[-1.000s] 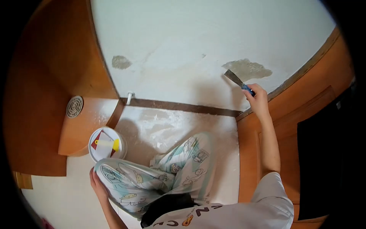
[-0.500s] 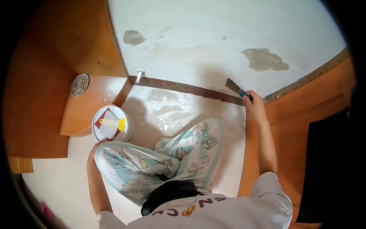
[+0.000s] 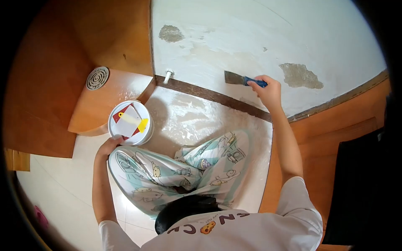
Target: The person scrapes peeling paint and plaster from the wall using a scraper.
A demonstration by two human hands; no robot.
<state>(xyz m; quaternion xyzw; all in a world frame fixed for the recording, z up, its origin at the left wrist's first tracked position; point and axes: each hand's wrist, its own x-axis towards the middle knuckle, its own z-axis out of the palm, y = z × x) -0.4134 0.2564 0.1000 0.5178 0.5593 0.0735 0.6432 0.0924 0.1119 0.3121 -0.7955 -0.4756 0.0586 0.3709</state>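
Observation:
My right hand [image 3: 270,90] grips the blue handle of a putty knife [image 3: 235,78], its wide metal blade pointing left in front of the white wall [image 3: 222,25]. I cannot tell whether the blade touches the wall. At lower left, my left hand [image 3: 109,147] is closed at the near rim of a round white bucket [image 3: 146,134], beside my knee; some of its fingers are hidden. A red, white and yellow label [image 3: 132,119] shows on the bucket's top. The wall has two rough grey bare patches, one at left [image 3: 171,33] and one at right [image 3: 301,76].
A short white pipe stub [image 3: 168,77] sticks out low on the wall. Brown skirting [image 3: 209,95] runs along its foot, above a floor [image 3: 184,121] smeared with white. Wooden panels [image 3: 113,25] stand at left, with a round vent [image 3: 97,78]. Dark cloth [image 3: 356,184] hangs at right.
My right hand has moved left and up along the wall with the putty knife, whose blade has turned to point left. The view has shifted slightly; the bucket appears to stay put.

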